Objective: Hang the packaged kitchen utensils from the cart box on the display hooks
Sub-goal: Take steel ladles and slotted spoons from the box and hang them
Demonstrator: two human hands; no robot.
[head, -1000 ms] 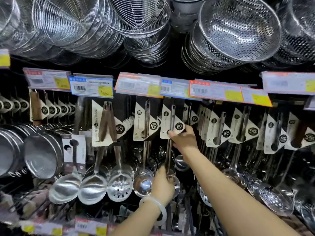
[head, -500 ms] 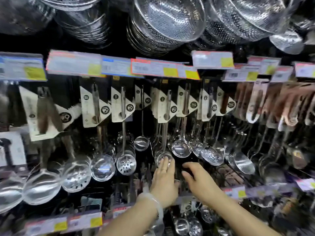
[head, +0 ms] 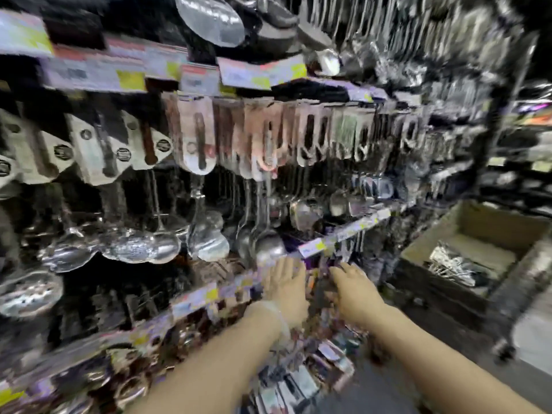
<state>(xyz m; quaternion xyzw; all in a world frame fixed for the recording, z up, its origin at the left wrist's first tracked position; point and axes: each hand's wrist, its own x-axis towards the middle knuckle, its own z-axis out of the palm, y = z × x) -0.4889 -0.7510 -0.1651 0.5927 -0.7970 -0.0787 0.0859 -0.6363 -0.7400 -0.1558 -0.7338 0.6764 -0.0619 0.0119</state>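
Observation:
The view is blurred by motion. My left hand [head: 288,286] and my right hand [head: 355,289] reach out side by side at the middle, fingers extended, with nothing in either. They sit just below the hanging steel ladles [head: 263,237] and in front of a rail of price tags [head: 313,246]. Carded utensils [head: 197,135] hang in a row on hooks above. At the right stands the open cardboard cart box [head: 478,222], and packaged utensils [head: 451,264] lie in its bottom.
Slotted spoons and skimmers [head: 134,249] hang at the left. More packaged goods [head: 298,380] fill the lower rack under my arms. A dark cart frame [head: 507,294] carries the box, with pale floor [head: 534,339] beside it.
The view has swung right and down, bringing the cart box into sight. Both hands came off the hung ladle and dropped below the row.

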